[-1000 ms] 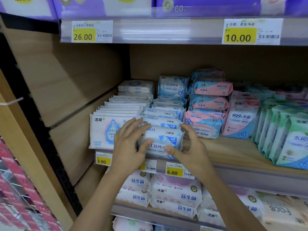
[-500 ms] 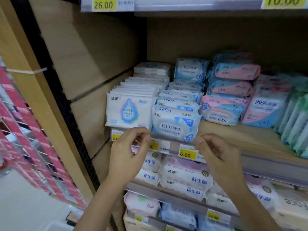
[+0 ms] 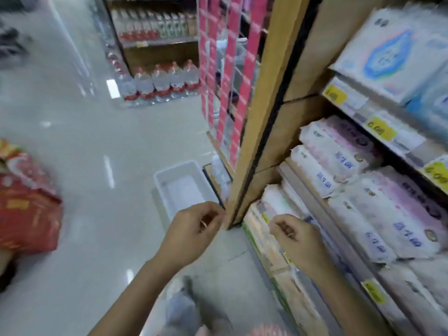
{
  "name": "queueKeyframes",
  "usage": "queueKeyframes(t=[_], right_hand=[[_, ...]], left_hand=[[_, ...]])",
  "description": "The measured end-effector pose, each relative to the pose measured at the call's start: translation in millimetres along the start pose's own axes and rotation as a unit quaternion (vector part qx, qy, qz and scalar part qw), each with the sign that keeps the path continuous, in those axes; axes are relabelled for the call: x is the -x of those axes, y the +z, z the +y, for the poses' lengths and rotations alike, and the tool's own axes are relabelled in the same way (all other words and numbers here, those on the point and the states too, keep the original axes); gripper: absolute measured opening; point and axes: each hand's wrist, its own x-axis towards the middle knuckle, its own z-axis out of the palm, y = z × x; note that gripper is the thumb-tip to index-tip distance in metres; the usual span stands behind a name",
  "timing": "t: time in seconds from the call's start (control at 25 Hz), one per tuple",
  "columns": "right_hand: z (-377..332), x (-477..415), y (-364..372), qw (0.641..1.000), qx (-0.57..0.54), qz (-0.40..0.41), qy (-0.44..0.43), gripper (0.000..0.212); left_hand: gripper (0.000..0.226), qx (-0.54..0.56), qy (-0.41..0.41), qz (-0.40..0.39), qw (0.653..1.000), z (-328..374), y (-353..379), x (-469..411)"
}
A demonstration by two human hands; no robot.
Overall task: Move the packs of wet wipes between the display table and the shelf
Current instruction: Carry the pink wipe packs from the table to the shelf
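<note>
Both hands hang low in the middle of the frame and hold nothing. The left hand [image 3: 194, 229] has its fingers loosely curled, the thumb close to the fingertips, with no pack between them. The right hand [image 3: 295, 238] is curled in the same loose way and is also bare.

The packs of wet wipes [image 3: 339, 154] are all on the shelf [image 3: 257, 117], which fills the right side of the frame. They lie stacked flat in rows. Their long sides seem to run from upper left to lower right of the picture, with the short ends toward the aisle, though blur makes this hard to fix. A white pack with a blue drop [image 3: 392, 52] sits on the level above, at upper right, over yellow price tags [image 3: 380, 128].

The packs lie to the right of and above the fingers. The right hand is the nearer one, in front of the lowest row; I cannot tell whether it touches a pack. The left hand is over the floor [image 3: 97, 141], just beside the foot of the shelf's wooden side.

A white tub [image 3: 160, 180] stands on the floor just above the left hand; only its pale bottom shows inside. Red bags [image 3: 29, 207] sit at the left edge, and whether they rest on the display table I cannot tell. Water bottles [image 3: 164, 81] stand at upper centre.
</note>
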Motion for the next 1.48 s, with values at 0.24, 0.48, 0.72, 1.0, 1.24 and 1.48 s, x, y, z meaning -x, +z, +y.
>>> queueKeyframes(t=[0.24,0.48,0.72,1.0,1.24,1.48], right_hand=[[-60.1,-11.8,171.2,0.926,0.131,-0.339,-0.096,0.016],[-193.3,38.7,366.6,0.724,0.321,-0.484,-0.373,0.034],[-289.1,121.4,543.6,0.581,0.382,-0.541,-0.473,0.036],[-359.3,132.7,669.3,0.531,0.434,-0.558,-0.468,0.034],[-444.0,106.9,809.8,0.523,0.438,-0.573,-0.455,0.035],[-587.3,97.0,956.2,0.501,0.426,-0.544,-0.521,0.034]], left_hand=[[0.014,-0.070,-0.268,0.134,0.951,-119.8,-78.6,187.4],[0.025,-0.126,-0.474,0.235,0.839,-192.4,-120.9,398.6],[0.033,-0.102,-0.566,0.222,0.788,-264.7,-188.6,532.0],[0.032,-0.135,-0.567,0.255,0.772,-353.9,-357.1,575.0],[0.034,-0.102,-0.575,0.261,0.769,-448.0,-470.5,573.9],[0.039,-0.058,-0.613,0.272,0.739,-524.8,-559.3,585.1]])
